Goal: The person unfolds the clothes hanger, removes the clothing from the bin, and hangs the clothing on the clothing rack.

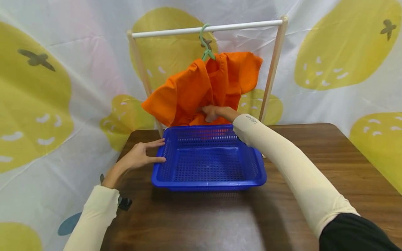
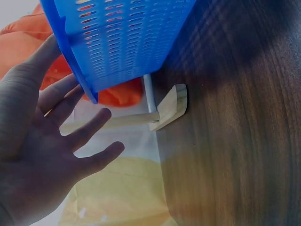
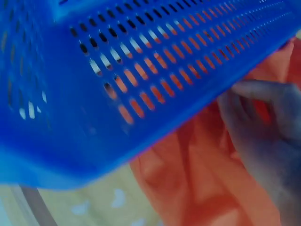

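An orange shirt (image 1: 191,90) with wide short sleeves hangs bunched on a green hanger (image 1: 205,42). My right hand (image 1: 215,112) reaches over the blue basket (image 1: 207,184) and pinches the lower front of the shirt. In the right wrist view, the thumb and fingers of my right hand (image 3: 263,113) meet close to the basket's far rim, with orange cloth around them. At the basket's left rim is my left hand (image 1: 141,155), thumb and forefinger extended against it. The left wrist view has my left hand (image 2: 51,122) with its other fingers spread below the rim.
The hanger hooks over the white bar (image 1: 245,26) of a small wooden rack (image 1: 271,73) behind the basket. The rack's wooden foot (image 2: 174,106) stands on the brown table (image 1: 207,219). Behind hangs a white curtain (image 1: 103,62) with yellow fruit prints.
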A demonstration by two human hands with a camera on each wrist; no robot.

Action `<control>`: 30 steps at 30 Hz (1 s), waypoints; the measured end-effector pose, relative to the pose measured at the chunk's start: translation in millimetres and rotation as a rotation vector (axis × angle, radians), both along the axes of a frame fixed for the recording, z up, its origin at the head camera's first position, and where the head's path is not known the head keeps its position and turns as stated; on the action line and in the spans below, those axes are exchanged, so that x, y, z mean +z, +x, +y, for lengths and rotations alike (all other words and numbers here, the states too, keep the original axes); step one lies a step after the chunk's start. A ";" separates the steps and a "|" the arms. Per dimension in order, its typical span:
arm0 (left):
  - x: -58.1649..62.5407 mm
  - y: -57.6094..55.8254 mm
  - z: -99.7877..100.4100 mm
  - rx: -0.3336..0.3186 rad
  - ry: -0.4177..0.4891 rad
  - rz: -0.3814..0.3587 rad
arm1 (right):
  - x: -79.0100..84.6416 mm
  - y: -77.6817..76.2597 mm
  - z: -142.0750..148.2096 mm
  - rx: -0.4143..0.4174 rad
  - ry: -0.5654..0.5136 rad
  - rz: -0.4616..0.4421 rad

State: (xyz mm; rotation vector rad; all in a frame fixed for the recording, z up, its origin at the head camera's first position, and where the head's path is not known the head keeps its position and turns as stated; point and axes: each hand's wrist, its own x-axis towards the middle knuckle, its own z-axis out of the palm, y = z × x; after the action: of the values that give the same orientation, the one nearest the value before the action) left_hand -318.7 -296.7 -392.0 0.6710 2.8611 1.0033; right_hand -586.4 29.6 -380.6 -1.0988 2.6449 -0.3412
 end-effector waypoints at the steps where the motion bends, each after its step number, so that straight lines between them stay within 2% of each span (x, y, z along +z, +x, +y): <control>1: 0.2 0.2 -0.5 -0.004 -0.007 0.003 | -7.0 -3.0 0.9 0.029 0.018 -0.060; 3: 0.4 0.7 -1.8 0.000 -0.015 -0.006 | 10.4 27.4 -1.2 0.050 0.079 -0.180; 5: -0.1 1.5 -3.6 0.000 -0.019 -0.012 | 20.0 49.9 0.9 0.083 0.060 -0.233; 8: -1.1 1.7 -6.0 0.001 -0.017 -0.020 | 34.4 75.3 4.7 0.098 0.038 -0.230; 11: -2.4 0.6 -8.2 -0.003 -0.023 -0.017 | 40.9 84.7 10.4 0.073 -0.024 -0.199; 16: -1.8 -4.7 -10.9 -0.018 -0.068 0.018 | 51.3 95.7 26.0 0.078 -0.116 -0.096; 20: 3.0 -7.6 -13.2 -0.026 -0.104 0.056 | 63.2 117.6 49.9 0.079 -0.181 0.016; 23: 7.6 -3.2 -16.2 -0.010 -0.104 0.105 | 64.6 135.6 70.3 0.064 -0.251 0.115; 26: 14.5 3.7 -20.6 0.019 -0.090 0.202 | 64.5 153.4 89.0 0.029 -0.328 0.225; 30: 22.9 14.2 -28.7 0.096 -0.141 0.395 | 62.8 171.7 112.5 -0.013 -0.444 0.363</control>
State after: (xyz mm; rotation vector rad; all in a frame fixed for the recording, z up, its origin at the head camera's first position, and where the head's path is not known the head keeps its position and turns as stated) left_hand -304.6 -325.5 -369.1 0.8063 3.2930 0.7367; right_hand -414.7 142.1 -317.8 -1.3855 2.9770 -0.8366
